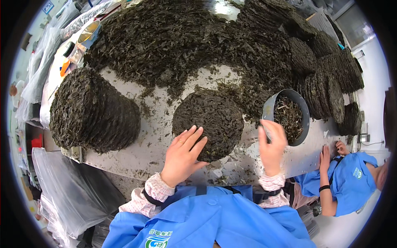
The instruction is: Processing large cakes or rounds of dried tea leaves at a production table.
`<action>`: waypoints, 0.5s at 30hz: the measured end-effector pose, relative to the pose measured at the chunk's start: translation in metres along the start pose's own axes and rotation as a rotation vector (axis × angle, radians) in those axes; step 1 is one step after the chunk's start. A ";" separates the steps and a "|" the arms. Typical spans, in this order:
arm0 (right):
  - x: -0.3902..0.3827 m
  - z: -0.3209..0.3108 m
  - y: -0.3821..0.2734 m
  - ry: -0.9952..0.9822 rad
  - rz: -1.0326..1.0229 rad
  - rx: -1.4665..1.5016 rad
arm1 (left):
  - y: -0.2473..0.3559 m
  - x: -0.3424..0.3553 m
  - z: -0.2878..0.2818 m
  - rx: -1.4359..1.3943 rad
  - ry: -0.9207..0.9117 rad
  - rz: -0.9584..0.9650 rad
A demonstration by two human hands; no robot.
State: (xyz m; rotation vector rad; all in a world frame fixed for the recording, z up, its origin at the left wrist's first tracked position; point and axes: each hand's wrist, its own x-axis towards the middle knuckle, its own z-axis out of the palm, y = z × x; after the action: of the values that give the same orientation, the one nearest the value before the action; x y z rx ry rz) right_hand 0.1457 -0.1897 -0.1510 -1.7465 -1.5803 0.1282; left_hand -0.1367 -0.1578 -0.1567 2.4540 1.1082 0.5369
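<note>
A round, flat cake of dried dark seaweed (211, 115) lies on the metal table in front of me. On its near left part rests my left hand (182, 155), open, with its fingers stretched out. To the right of the cake, my right hand (273, 146) is at the near left rim of a grey round bowl (306, 124). Its thumb and fingers are bent close together and slightly blurred. Whatever they pinch, if anything, is too small to make out. Inside the bowl are brownish scraps and pale bits (288, 115).
A thick stack of round seaweed cakes (93, 111) lies tilted at the left. Loose seaweed (161, 45) heaps across the far side. More stacked cakes (320, 93) stand at the right. Beyond the table's right edge is another person in blue (351, 177), with a hand on the edge.
</note>
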 end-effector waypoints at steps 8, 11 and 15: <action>-0.005 0.029 -0.011 -0.057 0.125 0.184 | 0.000 0.003 -0.036 -0.305 0.249 0.005; -0.012 0.028 -0.006 -0.104 0.140 0.148 | -0.002 -0.015 -0.034 -0.577 0.626 -0.278; -0.021 0.031 0.000 -0.122 0.115 0.130 | -0.007 -0.017 -0.023 -1.319 0.679 -0.549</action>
State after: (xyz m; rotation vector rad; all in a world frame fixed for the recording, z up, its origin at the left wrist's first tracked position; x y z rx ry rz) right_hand 0.1240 -0.1938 -0.1816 -1.7554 -1.5210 0.3922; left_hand -0.1624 -0.1622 -0.1431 0.8016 1.0285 1.3730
